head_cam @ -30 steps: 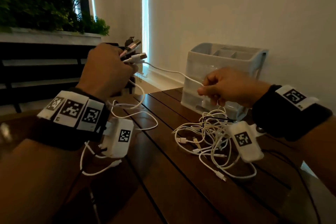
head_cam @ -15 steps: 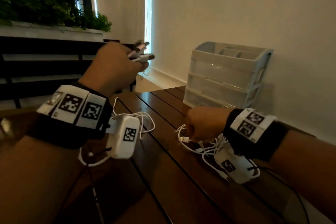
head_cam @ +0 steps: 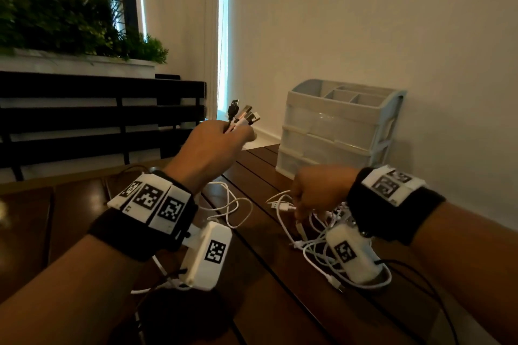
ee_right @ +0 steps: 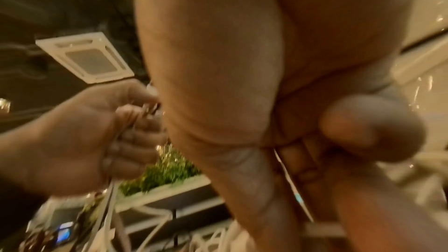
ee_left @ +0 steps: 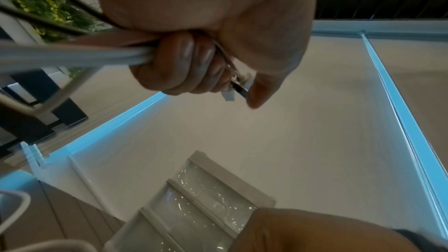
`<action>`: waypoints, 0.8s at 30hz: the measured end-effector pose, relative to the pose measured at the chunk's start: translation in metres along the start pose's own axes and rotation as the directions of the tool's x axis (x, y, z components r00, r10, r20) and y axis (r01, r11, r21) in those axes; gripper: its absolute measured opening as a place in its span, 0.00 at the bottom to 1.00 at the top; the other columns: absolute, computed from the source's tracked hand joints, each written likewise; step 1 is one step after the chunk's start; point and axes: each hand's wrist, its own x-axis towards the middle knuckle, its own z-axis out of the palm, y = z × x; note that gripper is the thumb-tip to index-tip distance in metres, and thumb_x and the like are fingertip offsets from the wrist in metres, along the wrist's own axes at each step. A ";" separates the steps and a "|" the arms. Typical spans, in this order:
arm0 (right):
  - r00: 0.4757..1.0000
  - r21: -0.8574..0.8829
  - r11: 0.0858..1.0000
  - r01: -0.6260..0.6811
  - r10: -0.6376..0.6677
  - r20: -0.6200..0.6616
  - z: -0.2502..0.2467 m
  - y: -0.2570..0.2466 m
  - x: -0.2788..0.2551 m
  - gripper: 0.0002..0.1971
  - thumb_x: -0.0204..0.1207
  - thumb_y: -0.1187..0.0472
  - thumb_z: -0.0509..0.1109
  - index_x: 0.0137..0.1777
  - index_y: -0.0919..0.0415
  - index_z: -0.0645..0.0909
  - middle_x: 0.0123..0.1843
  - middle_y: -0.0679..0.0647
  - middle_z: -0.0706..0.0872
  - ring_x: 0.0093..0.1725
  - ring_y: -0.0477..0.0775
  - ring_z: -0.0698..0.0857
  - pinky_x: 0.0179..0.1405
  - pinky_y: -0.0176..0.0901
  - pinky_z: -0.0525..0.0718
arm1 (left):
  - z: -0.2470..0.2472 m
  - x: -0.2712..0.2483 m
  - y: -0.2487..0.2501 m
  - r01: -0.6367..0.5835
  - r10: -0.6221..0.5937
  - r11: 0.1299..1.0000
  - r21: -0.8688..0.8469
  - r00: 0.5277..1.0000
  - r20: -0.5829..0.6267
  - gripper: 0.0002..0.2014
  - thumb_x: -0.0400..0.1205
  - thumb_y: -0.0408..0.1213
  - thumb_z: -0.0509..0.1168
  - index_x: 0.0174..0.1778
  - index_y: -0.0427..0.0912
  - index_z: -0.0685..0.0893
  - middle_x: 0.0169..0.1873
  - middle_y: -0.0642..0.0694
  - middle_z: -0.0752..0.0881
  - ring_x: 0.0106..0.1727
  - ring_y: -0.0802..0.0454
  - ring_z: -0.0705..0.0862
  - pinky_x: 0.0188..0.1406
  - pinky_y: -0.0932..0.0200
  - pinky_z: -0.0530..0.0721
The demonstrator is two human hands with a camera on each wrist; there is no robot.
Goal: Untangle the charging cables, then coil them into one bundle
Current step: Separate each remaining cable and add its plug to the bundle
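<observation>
Our left hand (head_cam: pixel 213 148) is raised, fingers curled round several cable plugs (head_cam: pixel 244 116). Our right hand (head_cam: pixel 322 190), low over the table (head_cam: pixel 252 302), pinches a white cable (head_cam: pixel 283 206). We read no writing.

head: looks forward and down over both forearms at the table (head_cam: pixel 173 302) and the wall
left wrist: close under the left hand (ee_left: pixel 213 32), facing up along the fingers
right wrist: close, blurred, under the right hand (ee_right: pixel 254 64)
shared: drawer organizer (head_cam: pixel 333 131); left hand
</observation>
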 end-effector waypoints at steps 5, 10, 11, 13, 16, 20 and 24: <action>0.994 0.042 0.996 -0.083 0.085 -0.067 -0.027 0.005 -0.024 0.10 0.77 0.54 0.70 0.44 0.60 0.88 0.30 0.49 0.86 0.31 0.47 0.81 0.34 0.38 0.78 | 0.010 0.000 -0.010 0.124 -0.101 0.964 -0.235 0.989 0.107 0.17 0.83 0.48 0.59 0.32 0.46 0.85 0.29 0.35 0.78 0.30 0.38 0.71 0.26 0.57 0.64; 0.979 0.428 0.904 -0.004 0.092 -0.184 -0.034 0.007 -0.039 0.08 0.82 0.62 0.64 0.49 0.64 0.84 0.34 0.55 0.89 0.28 0.48 0.83 0.27 0.35 0.79 | 0.026 -0.005 -0.018 0.178 -0.066 0.924 -0.339 0.946 0.318 0.13 0.88 0.43 0.56 0.37 0.44 0.71 0.24 0.49 0.67 0.21 0.55 0.62 0.21 0.59 0.61; 0.975 0.578 0.815 0.045 0.091 -0.203 -0.032 0.007 -0.041 0.06 0.82 0.65 0.64 0.50 0.65 0.83 0.36 0.57 0.90 0.29 0.50 0.84 0.26 0.36 0.81 | 0.027 -0.006 -0.018 0.192 -0.063 0.911 -0.366 0.940 0.337 0.13 0.89 0.42 0.55 0.39 0.43 0.70 0.24 0.48 0.67 0.21 0.54 0.63 0.20 0.60 0.63; 0.962 0.739 0.660 0.136 0.090 -0.258 -0.028 0.006 -0.042 0.05 0.81 0.69 0.64 0.50 0.67 0.81 0.40 0.61 0.91 0.31 0.52 0.86 0.26 0.37 0.82 | 0.030 -0.008 -0.017 0.216 -0.069 0.884 -0.415 0.937 0.342 0.12 0.89 0.41 0.55 0.40 0.42 0.71 0.24 0.48 0.68 0.21 0.54 0.65 0.18 0.61 0.65; 0.942 0.813 0.537 0.223 0.097 -0.322 -0.018 0.001 -0.038 0.03 0.80 0.69 0.67 0.46 0.68 0.80 0.42 0.63 0.91 0.32 0.52 0.87 0.25 0.37 0.82 | 0.035 -0.008 -0.018 0.220 -0.070 0.872 -0.437 0.940 0.334 0.12 0.88 0.42 0.58 0.40 0.43 0.72 0.23 0.49 0.67 0.21 0.55 0.62 0.21 0.60 0.60; 0.940 0.880 0.390 0.270 0.092 -0.329 -0.008 -0.007 -0.035 0.03 0.80 0.69 0.67 0.45 0.67 0.80 0.39 0.63 0.90 0.33 0.54 0.89 0.25 0.36 0.83 | 0.038 -0.009 -0.018 0.290 -0.124 0.834 -0.469 0.927 0.353 0.13 0.83 0.44 0.64 0.34 0.46 0.73 0.22 0.51 0.64 0.21 0.56 0.59 0.22 0.61 0.56; 0.946 0.915 0.290 0.281 0.075 -0.315 0.000 -0.015 -0.032 0.02 0.80 0.69 0.67 0.46 0.66 0.79 0.36 0.62 0.89 0.33 0.55 0.89 0.24 0.36 0.83 | 0.042 -0.010 -0.019 0.386 -0.146 0.748 -0.540 0.889 0.433 0.16 0.82 0.47 0.62 0.30 0.47 0.70 0.22 0.51 0.64 0.21 0.55 0.59 0.23 0.62 0.54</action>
